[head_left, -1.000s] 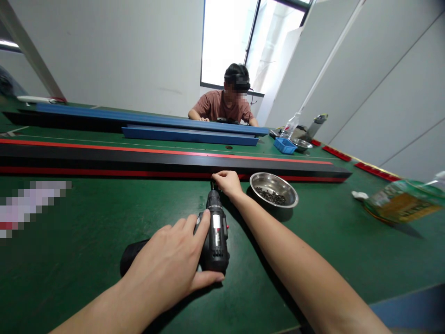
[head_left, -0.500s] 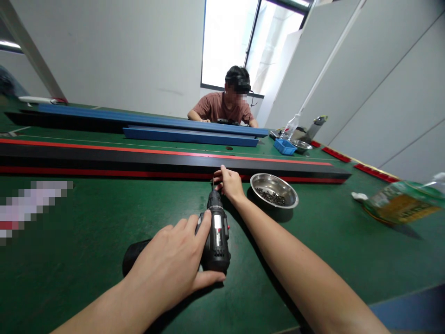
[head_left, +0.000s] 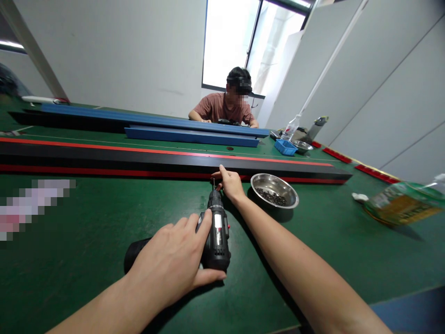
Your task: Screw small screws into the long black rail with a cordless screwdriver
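My left hand [head_left: 174,253] is wrapped around a black cordless drill [head_left: 217,236], which lies on its side on the green table. The drill's bit [head_left: 213,183] points away from me at the near side of a long black bar with red stripes [head_left: 156,160]. Just right of the bit tip, my right hand [head_left: 231,184] rests against the bar, its thumb raised and its fingers apart around the tip. Whether a screw sits at the tip is too small to tell. A steel bowl [head_left: 295,200] holding many small dark screws [head_left: 273,197] stands right of this hand.
Two blue rails [head_left: 191,137] lie beyond the bar. A person [head_left: 222,106] sits across the table. Back right are a blue basket [head_left: 285,147], another metal bowl [head_left: 303,146] and a clear bottle [head_left: 291,126]. A large plastic jar [head_left: 405,202] lies at right.
Both hands and the drill keep nearly the same place. The fingers of my right hand by the bit have shifted slightly; the view has moved a little.
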The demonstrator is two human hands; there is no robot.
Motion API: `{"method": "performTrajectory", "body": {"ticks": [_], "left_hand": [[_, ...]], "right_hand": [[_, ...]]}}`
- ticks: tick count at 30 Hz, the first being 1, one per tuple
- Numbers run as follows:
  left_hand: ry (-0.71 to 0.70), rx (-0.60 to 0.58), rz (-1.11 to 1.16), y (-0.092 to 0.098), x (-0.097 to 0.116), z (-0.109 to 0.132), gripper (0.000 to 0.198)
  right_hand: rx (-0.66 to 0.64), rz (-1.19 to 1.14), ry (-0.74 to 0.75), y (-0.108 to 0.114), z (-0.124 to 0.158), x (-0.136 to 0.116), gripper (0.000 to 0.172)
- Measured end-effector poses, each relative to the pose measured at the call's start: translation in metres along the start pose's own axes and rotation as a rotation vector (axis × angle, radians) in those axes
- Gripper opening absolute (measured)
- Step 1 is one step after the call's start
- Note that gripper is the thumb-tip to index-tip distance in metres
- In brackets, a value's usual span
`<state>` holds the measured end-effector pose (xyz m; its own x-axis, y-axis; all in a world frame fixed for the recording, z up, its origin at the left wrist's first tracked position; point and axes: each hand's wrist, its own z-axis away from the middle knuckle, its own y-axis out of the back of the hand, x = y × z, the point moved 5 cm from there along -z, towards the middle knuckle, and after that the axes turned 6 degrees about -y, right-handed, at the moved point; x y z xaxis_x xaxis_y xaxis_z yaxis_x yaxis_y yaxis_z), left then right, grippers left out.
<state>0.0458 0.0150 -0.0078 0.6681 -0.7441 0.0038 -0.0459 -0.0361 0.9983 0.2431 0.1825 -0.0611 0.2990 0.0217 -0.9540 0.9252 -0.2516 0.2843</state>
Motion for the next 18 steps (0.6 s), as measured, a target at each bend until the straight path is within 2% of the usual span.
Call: {"method": "performTrajectory", "body": {"ticks": [6, 18], "left_hand": [[-0.002, 0.003, 0.006, 0.0013, -0.0002, 0.0005, 0.102], [0.002, 0.025, -0.024, 0.0037, 0.0, -0.0037, 0.103]], "right_hand": [[0.005, 0.003, -0.014, 0.0013, -0.0014, -0.0001, 0.048], [0.163, 0.129, -0.029, 0.0089, 0.0061, -0.0053, 0.043]]}}
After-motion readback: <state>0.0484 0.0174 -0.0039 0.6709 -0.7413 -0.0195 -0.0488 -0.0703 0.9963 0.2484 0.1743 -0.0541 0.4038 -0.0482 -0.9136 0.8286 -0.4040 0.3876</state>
